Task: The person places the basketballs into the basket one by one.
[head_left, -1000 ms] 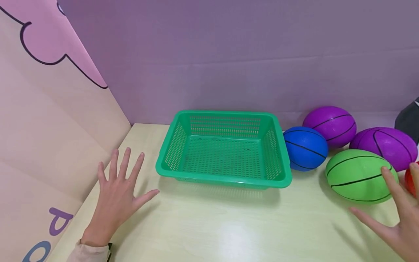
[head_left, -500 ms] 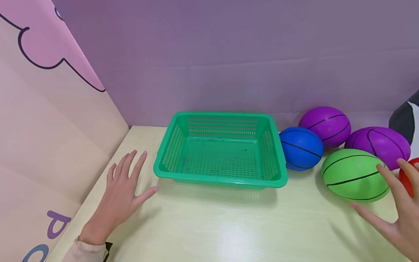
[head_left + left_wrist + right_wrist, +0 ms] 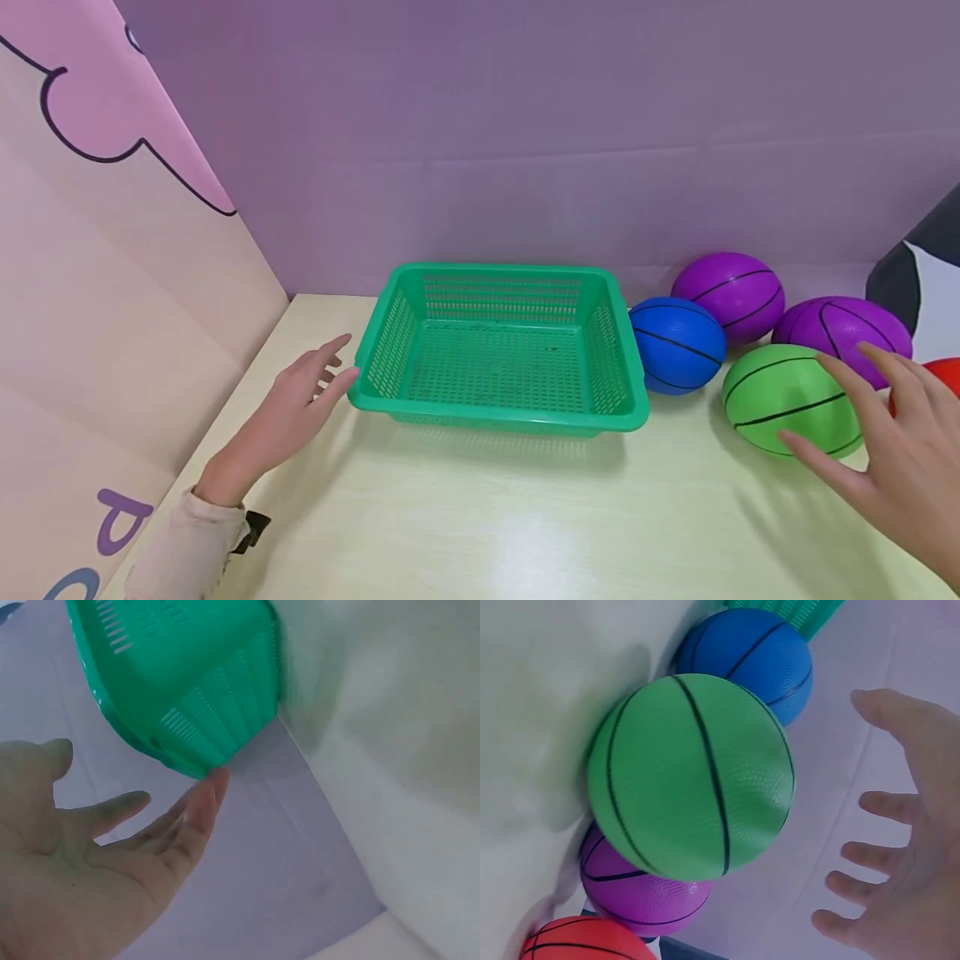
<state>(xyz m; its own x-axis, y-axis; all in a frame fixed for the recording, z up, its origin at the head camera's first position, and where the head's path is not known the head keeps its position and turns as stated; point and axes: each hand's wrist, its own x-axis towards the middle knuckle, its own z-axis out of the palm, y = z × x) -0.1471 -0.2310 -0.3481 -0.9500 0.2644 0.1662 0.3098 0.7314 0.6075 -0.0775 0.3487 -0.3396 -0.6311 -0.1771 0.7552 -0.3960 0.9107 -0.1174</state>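
A green plastic basket [image 3: 495, 417] with slotted walls stands on the table, nothing in it. Just left of its rim is my left hand [image 3: 296, 408], thumb and fingers apart and pointing at the left edge. The left wrist view has the fingertips right at the basket's [image 3: 187, 682] rim. On the right, my right hand [image 3: 907, 450] hovers beside a light green ball [image 3: 787, 396] with black lines, its fingers spread. In the right wrist view a gap shows between the fingers and the green ball [image 3: 690, 780]. Neither hand holds anything.
Against the basket's right side sits a blue ball [image 3: 678, 346]. Two purple balls, one at the back [image 3: 727, 292] and one farther right [image 3: 847, 329], stand behind the green one. A red ball [image 3: 947, 372] is partly hidden. Purple backdrop [image 3: 487, 125] rises behind the table [image 3: 450, 517].
My left hand has turned and moved right to the basket's rim, its spread fingers drawing closer together. My right hand has shifted slightly left over the green ball. The view has moved a little.
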